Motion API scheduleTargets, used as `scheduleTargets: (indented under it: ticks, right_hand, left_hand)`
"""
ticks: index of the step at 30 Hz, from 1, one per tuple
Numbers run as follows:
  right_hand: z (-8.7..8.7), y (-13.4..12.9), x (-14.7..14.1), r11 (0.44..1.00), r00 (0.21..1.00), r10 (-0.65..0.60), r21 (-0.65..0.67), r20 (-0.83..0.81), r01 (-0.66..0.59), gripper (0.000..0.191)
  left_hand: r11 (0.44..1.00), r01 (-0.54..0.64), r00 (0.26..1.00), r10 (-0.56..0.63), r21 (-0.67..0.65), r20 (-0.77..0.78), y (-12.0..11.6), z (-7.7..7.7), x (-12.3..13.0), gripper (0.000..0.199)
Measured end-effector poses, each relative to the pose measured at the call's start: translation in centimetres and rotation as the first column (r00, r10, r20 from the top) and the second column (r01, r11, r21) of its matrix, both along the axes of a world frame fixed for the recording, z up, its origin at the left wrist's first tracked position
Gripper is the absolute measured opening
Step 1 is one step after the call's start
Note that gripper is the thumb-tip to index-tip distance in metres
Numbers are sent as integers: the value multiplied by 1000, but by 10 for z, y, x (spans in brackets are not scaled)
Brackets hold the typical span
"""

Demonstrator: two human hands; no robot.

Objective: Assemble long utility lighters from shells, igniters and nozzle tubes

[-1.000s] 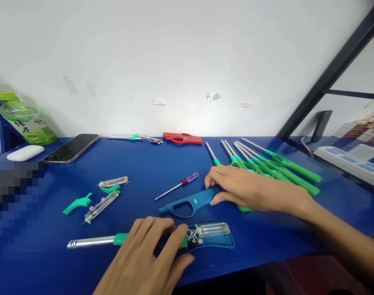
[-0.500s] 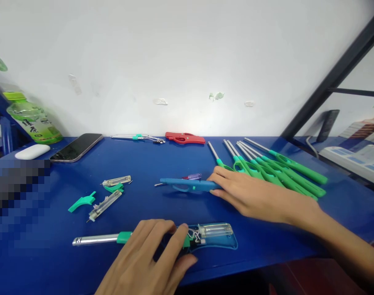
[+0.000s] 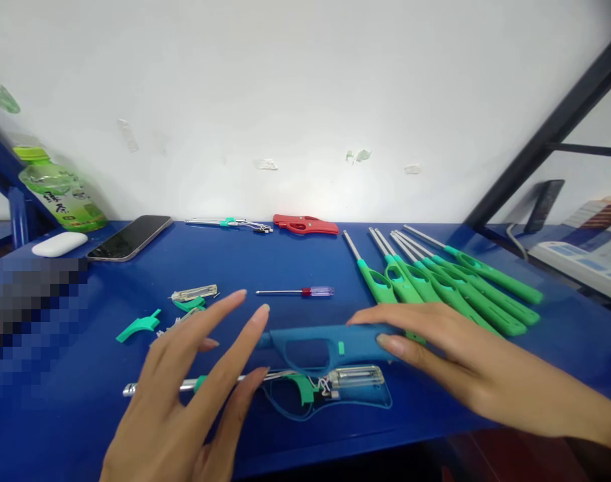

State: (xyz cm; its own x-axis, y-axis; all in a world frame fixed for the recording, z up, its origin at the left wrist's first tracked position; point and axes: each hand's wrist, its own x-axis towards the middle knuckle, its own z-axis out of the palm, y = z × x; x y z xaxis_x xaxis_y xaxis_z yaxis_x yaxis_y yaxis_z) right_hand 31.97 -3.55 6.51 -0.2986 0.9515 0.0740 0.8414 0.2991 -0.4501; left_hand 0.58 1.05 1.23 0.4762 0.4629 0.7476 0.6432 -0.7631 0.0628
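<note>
My right hand (image 3: 436,355) grips the butt end of a blue lighter casing half (image 3: 305,335), thumb in front and fingers behind. This half hovers just behind the other blue casing half (image 3: 386,396), which lies on the table with a clear fuel tank (image 3: 358,376), white wires, a green trigger (image 3: 303,387) and a metal barrel (image 3: 129,389) in it. Over the barrel, my left hand (image 3: 189,388) is open with fingers spread, partly hiding it. Behind the hands lies a small screwdriver (image 3: 318,292) with a clear purple handle.
Several green lighters (image 3: 451,288) lie at the right. Loose green trigger pieces (image 3: 139,325) and clear tanks (image 3: 195,292) are at the left. Along the wall are red casing halves (image 3: 305,225) and a barrel assembly (image 3: 228,222). A phone (image 3: 129,239), white case (image 3: 59,244) and bottle (image 3: 64,194) stand far left.
My right hand has brought the blue casing half forward from over the screwdriver to the other half. My left hand has lifted off the lower half, moved left and spread its fingers.
</note>
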Motion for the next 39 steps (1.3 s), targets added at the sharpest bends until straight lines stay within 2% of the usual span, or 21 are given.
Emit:
scheduleTargets:
  ticks: [2, 3, 6, 8, 11, 16, 20, 28, 39]
  right_hand:
    - [-1, -5, -3, 1000, 1000, 11, -23, -10, -11, 37]
    - [-2, -7, -5, 1000, 1000, 25, -18, -10, -25, 37]
    - [-7, -9, -8, 996, 998, 58, 69, 26, -60, 39]
    - [-13, -11, -10, 989, 996, 54, 130, 70, -63, 44]
    - [-22, -14, -13, 983, 991, 48, 171, 128, -70, 49]
    - [-33, -17, -19, 951, 971, 67, 279, 231, -132, 40]
    - [-36, -19, -23, 942, 961, 104, 284, 257, -178, 38]
    - [-38, -20, -27, 931, 966, 107, 318, 233, -180, 34]
    - [-44, -25, -25, 931, 977, 79, 336, 196, -143, 37]
  left_hand:
    - [994, 101, 991, -103, -29, -82, 6, -7, -11, 53]
    - [992, 116, 985, -121, -55, -120, 8, -12, -16, 55]
    - [991, 70, 974, -92, -111, -207, 10, -25, -30, 60]
    - [985, 47, 965, -87, -164, -248, 10, -28, -34, 62]
    - [984, 59, 967, -99, -170, -237, 10, -25, -32, 57]
    - [983, 95, 971, -126, -157, -205, 9, -18, -23, 40]
    - [976, 102, 968, -142, -192, -207, 8, -14, -18, 32]
    - [969, 103, 971, -147, -225, -187, 9, -16, -18, 46]
    - [961, 96, 968, -152, -260, -202, 10, -17, -18, 44]
